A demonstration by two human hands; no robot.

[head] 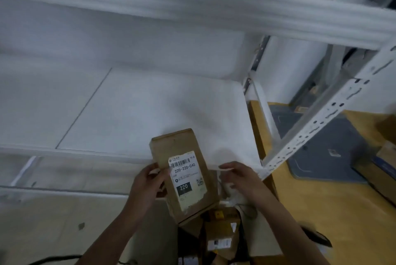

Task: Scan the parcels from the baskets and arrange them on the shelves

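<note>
A flat brown cardboard parcel (182,170) with a white label reading 220-220-C40 and a black 220 box is held at the front edge of a white shelf (132,114), its far end over the shelf board. My left hand (147,185) grips the parcel's left edge, thumb on the label. My right hand (240,181) is just right of the parcel, fingers curled round a small pale object that I cannot identify. Below my hands, more brown parcels (220,237) lie piled.
A higher white shelf board (192,7) overhangs the one in front. A perforated white metal upright (321,123) stands at the right. Beyond it lie yellow flooring and a grey mat (321,147). Brown boxes (385,151) sit at the far right edge.
</note>
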